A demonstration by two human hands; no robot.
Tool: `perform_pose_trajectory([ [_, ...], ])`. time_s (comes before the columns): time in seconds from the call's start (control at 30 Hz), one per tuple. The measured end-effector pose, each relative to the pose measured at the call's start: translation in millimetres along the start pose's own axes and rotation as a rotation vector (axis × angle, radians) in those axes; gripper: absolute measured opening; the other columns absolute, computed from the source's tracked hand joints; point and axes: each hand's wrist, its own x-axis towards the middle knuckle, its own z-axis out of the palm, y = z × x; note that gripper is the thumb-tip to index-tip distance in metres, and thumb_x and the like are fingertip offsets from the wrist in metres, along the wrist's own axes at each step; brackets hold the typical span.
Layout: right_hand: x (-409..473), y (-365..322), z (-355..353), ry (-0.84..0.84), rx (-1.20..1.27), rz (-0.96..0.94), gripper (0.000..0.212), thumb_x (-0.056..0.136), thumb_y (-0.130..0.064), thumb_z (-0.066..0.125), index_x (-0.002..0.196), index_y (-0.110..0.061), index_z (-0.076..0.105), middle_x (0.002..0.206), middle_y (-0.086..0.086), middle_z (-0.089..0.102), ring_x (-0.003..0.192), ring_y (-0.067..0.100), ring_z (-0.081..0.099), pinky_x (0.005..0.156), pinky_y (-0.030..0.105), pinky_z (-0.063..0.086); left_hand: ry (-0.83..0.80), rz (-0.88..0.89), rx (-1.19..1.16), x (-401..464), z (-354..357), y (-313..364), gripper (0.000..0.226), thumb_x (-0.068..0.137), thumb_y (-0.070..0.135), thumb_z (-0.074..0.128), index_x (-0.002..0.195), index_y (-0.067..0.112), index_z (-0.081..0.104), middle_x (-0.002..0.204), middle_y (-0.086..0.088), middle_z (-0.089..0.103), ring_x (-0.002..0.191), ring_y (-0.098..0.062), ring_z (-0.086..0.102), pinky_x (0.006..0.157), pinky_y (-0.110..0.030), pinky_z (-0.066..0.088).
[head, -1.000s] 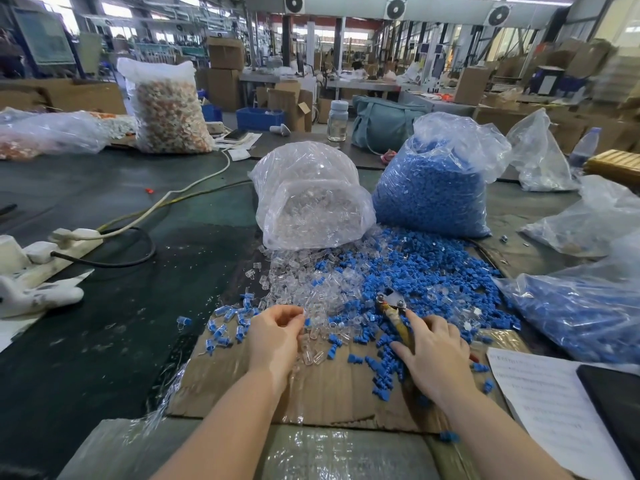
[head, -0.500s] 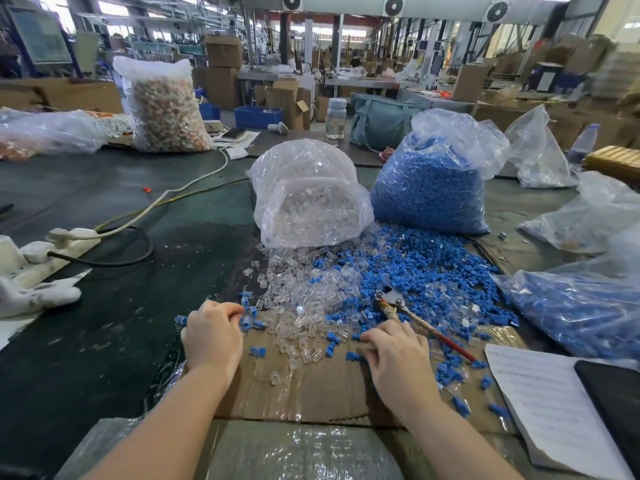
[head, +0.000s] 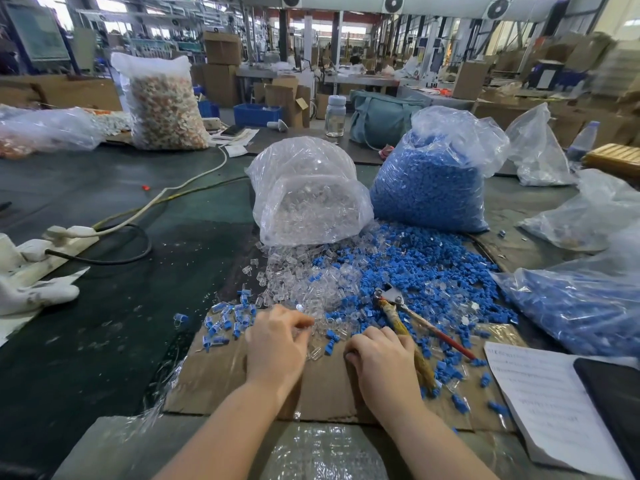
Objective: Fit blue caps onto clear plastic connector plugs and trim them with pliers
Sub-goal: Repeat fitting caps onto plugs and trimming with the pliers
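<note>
Picking step: left hand (head: 277, 344) grip pinches into clear plugs (head: 304, 292) just ahead; right hand (head: 382, 362) grip curled (contents hidden), pliers (head: 398, 313) beside it. Next needs a blue cap (head: 415, 268), prob. from further ahead.

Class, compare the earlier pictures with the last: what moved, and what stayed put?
The left hand swung out left, then came back to the clear plugs. The right hand drew nearer, off the pliers, which now lie loose beside it. Both bags stayed put.
</note>
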Motion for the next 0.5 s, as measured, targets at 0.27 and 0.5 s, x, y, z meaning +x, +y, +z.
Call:
perform_pose_trajectory([
  [0.27, -11, 3, 14, 0.240, 0.009, 0.011, 0.025, 0.059, -0.011, 0.085, 0.066, -0.020, 0.063, 0.066, -0.005, 0.058, 0.063, 0.020, 0.058, 0.067, 0.032, 0.034, -0.088, 0.092, 0.226, -17, 29, 13, 0.029, 0.092, 0.044, 0.047, 0.119, 0.039, 0.055, 0.109, 0.018, 0.048, 0.106, -0.006, 0.034, 0.088, -0.024, 0.019],
  [0.5, -13, 4, 13, 0.299, -0.012, 0.006, 0.027, 0.057, -0.008, 0.085, 0.066, -0.020, 0.063, 0.067, -0.004, 0.059, 0.063, 0.019, 0.059, 0.059, 0.034, 0.049, -0.106, 0.114, 0.401, -26, 39, 9, 0.038, 0.096, 0.049, 0.027, 0.129, 0.040, 0.044, 0.120, 0.017, 0.040, 0.113, -0.009, 0.030, 0.089, -0.029, 0.012],
])
